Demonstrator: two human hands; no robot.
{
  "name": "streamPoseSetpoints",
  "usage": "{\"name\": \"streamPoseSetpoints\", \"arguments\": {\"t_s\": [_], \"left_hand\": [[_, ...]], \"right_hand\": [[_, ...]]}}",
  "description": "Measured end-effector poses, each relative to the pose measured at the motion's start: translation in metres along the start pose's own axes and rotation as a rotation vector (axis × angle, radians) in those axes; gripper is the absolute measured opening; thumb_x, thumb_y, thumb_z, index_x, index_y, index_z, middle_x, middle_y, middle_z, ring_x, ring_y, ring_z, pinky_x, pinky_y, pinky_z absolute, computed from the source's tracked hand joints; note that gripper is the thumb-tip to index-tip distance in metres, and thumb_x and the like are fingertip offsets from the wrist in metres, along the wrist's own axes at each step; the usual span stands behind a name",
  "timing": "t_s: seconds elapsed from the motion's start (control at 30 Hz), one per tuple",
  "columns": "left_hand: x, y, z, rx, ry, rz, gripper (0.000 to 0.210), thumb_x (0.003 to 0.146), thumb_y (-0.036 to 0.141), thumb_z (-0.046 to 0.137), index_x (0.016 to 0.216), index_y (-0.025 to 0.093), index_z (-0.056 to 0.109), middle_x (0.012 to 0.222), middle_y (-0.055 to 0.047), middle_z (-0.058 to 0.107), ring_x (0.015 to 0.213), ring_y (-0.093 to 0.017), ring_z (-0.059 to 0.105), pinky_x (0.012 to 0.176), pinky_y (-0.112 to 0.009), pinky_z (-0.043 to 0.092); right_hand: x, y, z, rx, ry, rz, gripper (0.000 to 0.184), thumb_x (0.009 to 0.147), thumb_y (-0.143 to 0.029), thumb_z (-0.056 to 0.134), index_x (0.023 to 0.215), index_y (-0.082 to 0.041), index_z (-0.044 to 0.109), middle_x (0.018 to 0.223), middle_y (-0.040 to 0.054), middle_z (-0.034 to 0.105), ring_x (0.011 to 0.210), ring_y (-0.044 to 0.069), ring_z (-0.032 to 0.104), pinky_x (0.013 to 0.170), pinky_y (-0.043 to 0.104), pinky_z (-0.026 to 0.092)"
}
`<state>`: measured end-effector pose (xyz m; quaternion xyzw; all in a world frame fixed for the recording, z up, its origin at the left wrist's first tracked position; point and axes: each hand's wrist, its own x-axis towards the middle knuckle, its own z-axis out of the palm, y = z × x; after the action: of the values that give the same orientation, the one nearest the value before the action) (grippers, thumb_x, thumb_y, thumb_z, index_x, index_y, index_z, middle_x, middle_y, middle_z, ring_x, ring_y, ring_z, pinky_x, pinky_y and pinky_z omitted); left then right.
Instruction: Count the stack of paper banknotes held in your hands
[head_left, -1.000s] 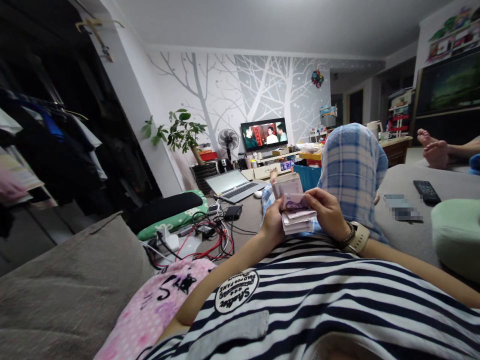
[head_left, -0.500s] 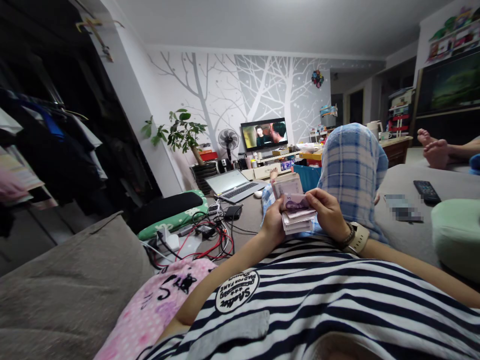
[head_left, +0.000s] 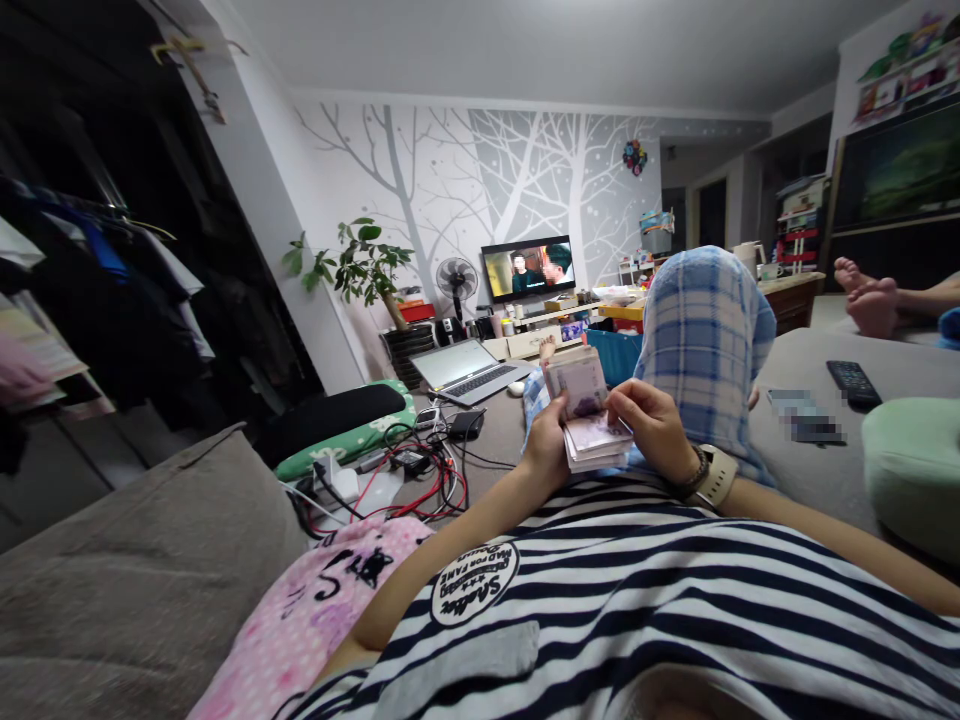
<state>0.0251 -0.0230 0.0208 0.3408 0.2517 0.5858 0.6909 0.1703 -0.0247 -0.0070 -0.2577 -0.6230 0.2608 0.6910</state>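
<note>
A thick wad of purple-and-white banknotes (head_left: 582, 384) is folded over in my left hand (head_left: 549, 440), which grips it from the left with the thumb across the fold. Its upper half stands up and its lower half fans down towards my striped shirt (head_left: 630, 590). My right hand (head_left: 654, 428) is at the wad's right side, thumb and forefinger pinched at the edge of a banknote (head_left: 598, 430) on the lower half. A pale watch and a dark bracelet circle my right wrist. Fingers under the wad are hidden.
An open laptop (head_left: 480, 378), tangled cables (head_left: 427, 470) and a black box (head_left: 466, 425) lie on the left. My raised knee in plaid trousers (head_left: 701, 320) stands ahead. On the right are a remote (head_left: 853, 385), a blurred phone-like object (head_left: 806, 415) and another person's bare feet (head_left: 870, 298).
The banknote that was raised between my hands now lies down on the lower half. My right hand has shifted slightly, and the face of the upper half shows more.
</note>
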Motion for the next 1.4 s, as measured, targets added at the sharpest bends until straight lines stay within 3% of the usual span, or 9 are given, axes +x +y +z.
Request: {"name": "streamPoseSetpoints", "arguments": {"t_s": [0.2,0.4,0.6,0.73,1.07,1.4], "left_hand": [[0.001,-0.002,-0.006,0.048,0.018,0.049,0.022,0.097,0.019,0.066,0.112,0.011,0.081,0.106,-0.017,0.088,0.116,-0.038,0.085,0.109,-0.052,0.067],[0.001,-0.003,-0.011,0.053,-0.021,0.058,0.033,0.085,0.011,0.080,0.117,0.010,0.083,0.110,-0.017,0.089,0.116,-0.039,0.085,0.112,-0.053,0.066],[0.003,-0.001,-0.005,0.042,-0.032,-0.009,0.032,0.099,0.028,0.074,0.126,0.012,0.081,0.114,-0.017,0.089,0.115,-0.039,0.085,0.107,-0.053,0.068],[0.003,0.000,-0.003,0.021,-0.070,-0.045,0.034,0.101,0.039,0.074,0.125,0.015,0.081,0.117,-0.016,0.089,0.116,-0.038,0.085,0.105,-0.050,0.069],[0.004,0.001,-0.005,0.035,-0.018,-0.013,0.023,0.100,0.036,0.076,0.107,0.014,0.080,0.104,-0.015,0.088,0.112,-0.036,0.086,0.102,-0.045,0.069],[0.001,0.002,0.000,0.028,0.007,-0.024,0.025,0.105,0.034,0.069,0.112,0.013,0.080,0.104,-0.015,0.088,0.110,-0.034,0.086,0.100,-0.043,0.069]], "right_hand": [[0.003,0.012,0.001,-0.010,0.116,0.046,0.068,0.067,-0.083,0.095,0.085,-0.027,0.061,0.067,-0.0041,0.057,0.061,0.017,0.049,0.056,0.031,0.041],[0.005,0.017,-0.002,-0.071,0.119,0.024,0.062,0.079,-0.080,0.088,0.075,-0.026,0.057,0.065,-0.0041,0.051,0.063,0.016,0.043,0.058,0.032,0.037],[0.004,0.010,-0.002,-0.055,0.110,0.022,0.059,0.082,-0.076,0.085,0.069,-0.026,0.057,0.063,-0.0033,0.050,0.063,0.016,0.041,0.059,0.032,0.036],[0.002,0.005,0.000,-0.030,0.094,-0.013,0.056,0.084,-0.075,0.085,0.071,-0.026,0.061,0.067,-0.0018,0.054,0.065,0.017,0.045,0.061,0.032,0.040],[0.003,0.003,0.000,0.025,0.059,0.000,0.052,0.083,-0.075,0.086,0.083,-0.026,0.070,0.071,-0.0002,0.060,0.068,0.019,0.051,0.063,0.034,0.045],[0.004,0.001,-0.002,-0.010,0.059,-0.007,0.046,0.086,-0.070,0.083,0.080,-0.025,0.072,0.071,-0.0004,0.061,0.068,0.018,0.049,0.065,0.034,0.043]]}}
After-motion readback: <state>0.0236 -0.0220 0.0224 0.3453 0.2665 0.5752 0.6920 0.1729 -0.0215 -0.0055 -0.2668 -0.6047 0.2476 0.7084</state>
